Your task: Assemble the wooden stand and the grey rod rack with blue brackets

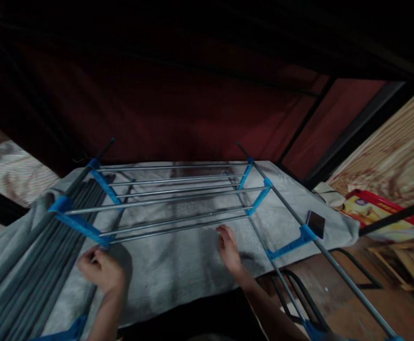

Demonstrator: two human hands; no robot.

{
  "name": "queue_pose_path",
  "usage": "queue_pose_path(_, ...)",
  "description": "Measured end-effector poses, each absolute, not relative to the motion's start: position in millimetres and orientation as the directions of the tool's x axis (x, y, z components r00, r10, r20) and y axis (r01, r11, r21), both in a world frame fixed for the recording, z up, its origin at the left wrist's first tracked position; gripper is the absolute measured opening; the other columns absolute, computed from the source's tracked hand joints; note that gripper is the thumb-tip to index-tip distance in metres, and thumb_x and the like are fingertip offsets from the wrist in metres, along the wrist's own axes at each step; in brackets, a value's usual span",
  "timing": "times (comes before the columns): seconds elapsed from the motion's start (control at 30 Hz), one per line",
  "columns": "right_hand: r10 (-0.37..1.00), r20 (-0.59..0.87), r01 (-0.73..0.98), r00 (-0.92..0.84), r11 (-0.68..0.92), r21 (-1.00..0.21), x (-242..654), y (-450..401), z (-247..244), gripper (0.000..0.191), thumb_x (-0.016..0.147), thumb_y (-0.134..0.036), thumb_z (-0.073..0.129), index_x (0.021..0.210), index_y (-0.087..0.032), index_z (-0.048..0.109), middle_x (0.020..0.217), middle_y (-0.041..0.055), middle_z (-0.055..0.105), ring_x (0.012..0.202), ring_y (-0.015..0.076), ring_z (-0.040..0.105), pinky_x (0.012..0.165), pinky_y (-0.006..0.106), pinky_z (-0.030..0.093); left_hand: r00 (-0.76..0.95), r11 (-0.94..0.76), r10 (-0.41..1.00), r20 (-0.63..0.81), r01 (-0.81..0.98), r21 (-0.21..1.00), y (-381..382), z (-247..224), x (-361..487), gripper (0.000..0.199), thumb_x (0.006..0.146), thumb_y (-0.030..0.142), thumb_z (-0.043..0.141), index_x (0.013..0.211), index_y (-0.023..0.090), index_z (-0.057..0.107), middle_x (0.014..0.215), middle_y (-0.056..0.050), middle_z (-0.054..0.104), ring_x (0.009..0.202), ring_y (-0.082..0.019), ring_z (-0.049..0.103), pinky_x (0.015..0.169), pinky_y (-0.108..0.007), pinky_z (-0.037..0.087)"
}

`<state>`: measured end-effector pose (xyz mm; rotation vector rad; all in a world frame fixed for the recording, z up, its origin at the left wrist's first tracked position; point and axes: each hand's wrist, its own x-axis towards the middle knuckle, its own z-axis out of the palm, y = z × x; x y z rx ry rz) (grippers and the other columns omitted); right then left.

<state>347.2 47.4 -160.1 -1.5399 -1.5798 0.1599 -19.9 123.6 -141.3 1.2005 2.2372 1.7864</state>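
A rack frame of grey metal tubes (178, 202) joined by blue plastic brackets (81, 225) lies across the cloth-covered surface. Just below the near end of the left bracket is my left hand (102, 270), its thumb and fingers pinched together; whatever may be between them is too small to make out. My right hand (229, 248) hovers over the cloth below the nearest crossbar, with fingers loosely bent and nothing visible in them. To its right, another blue bracket (288, 244) bridges two long side tubes, with no crossbar attached.
Several loose grey tubes (47, 265) lie side by side at left. A phone (315, 224) rests on the grey cloth (178, 279) beside the right side tube. Beyond the cloth are a red and yellow package (381, 208) and a black metal chair frame (306, 293). Dark red fabric (178, 113) hangs behind.
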Motion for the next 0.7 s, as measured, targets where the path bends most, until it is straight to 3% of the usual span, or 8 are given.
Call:
queue_pose_path(0.13, 0.742, 0.507, 0.800, 0.438, -0.065, -0.596, 409.5, 45.2, -167.2, 0.039, 0.088, -0.014, 0.040, 0.123, -0.013, 0.057, 0.119, 0.0157, 0.058, 0.119, 0.0276, 0.051, 0.105, 0.048, 0.043, -0.108, -0.273, 0.787, 0.608, 0.823, 0.499, 94.1, -145.5, 24.1, 0.029, 0.094, 0.035, 0.043, 0.105, 0.015, 0.061, 0.103, -0.014, 0.062, 0.106, -0.031, 0.056, 0.097, -0.051, 0.046)
queue_pose_path(0.27, 0.622, 0.493, 0.773, 0.608, -0.323, -0.545, 447.9, 56.8, -164.6, 0.050, 0.085, -0.017, 0.044, 0.134, -0.008, 0.047, 0.128, 0.0221, 0.053, 0.123, 0.0327, 0.048, 0.103, 0.051, 0.042, 0.324, -0.526, 0.775, 0.543, 0.807, 0.268, 106.7, -139.2, 64.9, 0.037, 0.098, 0.036, 0.040, 0.123, 0.016, 0.058, 0.121, -0.015, 0.062, 0.112, -0.029, 0.057, 0.098, -0.045, 0.046)
queue_pose_path(0.37, 0.658, 0.446, 0.775, 0.607, -0.369, -0.513, 460.9, 69.0, -161.9, 0.057, 0.083, -0.015, 0.044, 0.139, -0.008, 0.042, 0.127, 0.0217, 0.054, 0.121, 0.0313, 0.052, 0.101, 0.046, 0.043, 0.449, -0.585, 0.756, 0.477, 0.791, 0.182, 128.6, -144.2, 82.2, 0.040, 0.099, 0.039, 0.039, 0.125, 0.017, 0.059, 0.120, -0.014, 0.065, 0.109, -0.028, 0.059, 0.096, -0.044, 0.045)
queue_pose_path(0.5, 0.718, 0.329, 0.771, 0.614, -0.456, -0.444, 464.3, 81.9, -161.3, 0.051, 0.087, -0.015, 0.045, 0.138, -0.008, 0.047, 0.116, 0.0187, 0.061, 0.108, 0.0290, 0.059, 0.096, 0.040, 0.045, 0.516, -0.592, 0.761, 0.393, 0.800, 0.097, 152.2, -157.7, 87.1, 0.039, 0.101, 0.037, 0.035, 0.115, 0.017, 0.066, 0.103, -0.011, 0.071, 0.096, -0.027, 0.062, 0.086, -0.041, 0.045)
queue_pose_path(0.7, 0.691, 0.295, 0.746, 0.660, -0.557, -0.364, 462.2, 91.8, -163.1, 0.041, 0.090, -0.026, 0.053, 0.128, -0.011, 0.053, 0.109, 0.0163, 0.063, 0.104, 0.0284, 0.060, 0.092, 0.037, 0.044, 0.519, -0.597, 0.738, 0.430, 0.800, 0.058, 159.6, -158.7, 88.5, 0.038, 0.100, 0.034, 0.036, 0.104, 0.017, 0.070, 0.092, -0.010, 0.070, 0.088, -0.027, 0.062, 0.080, -0.039, 0.043)
